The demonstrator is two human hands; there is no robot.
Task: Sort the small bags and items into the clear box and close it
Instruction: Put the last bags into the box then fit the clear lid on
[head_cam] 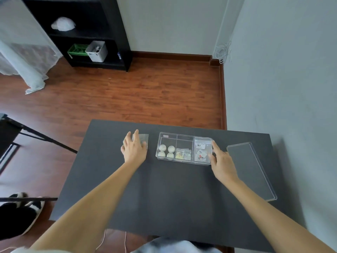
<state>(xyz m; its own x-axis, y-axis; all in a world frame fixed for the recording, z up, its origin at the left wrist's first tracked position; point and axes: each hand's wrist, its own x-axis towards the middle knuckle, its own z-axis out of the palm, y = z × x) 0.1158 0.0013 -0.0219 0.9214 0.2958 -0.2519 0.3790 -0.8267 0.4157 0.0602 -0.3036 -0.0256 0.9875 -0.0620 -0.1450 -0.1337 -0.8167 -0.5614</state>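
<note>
A clear box (184, 136) with several compartments stands on the dark table (164, 189). Its left compartment holds several white round items (166, 151). A middle compartment holds small bags (183, 153) with yellow bits. The right compartment holds labelled small bags (200, 148). My right hand (221, 162) rests against the box's right end, fingers touching its wall. My left hand (134, 148) lies flat, fingers spread, on a clear flat bag (145, 138) left of the box. The clear lid (252, 169) lies on the table to the right.
The grey wall runs close along the table's right side. Wooden floor lies beyond the far edge, with a black shelf unit (87, 31) at the back left. A black stand (36, 134) and a slippered foot (27, 212) are at the left.
</note>
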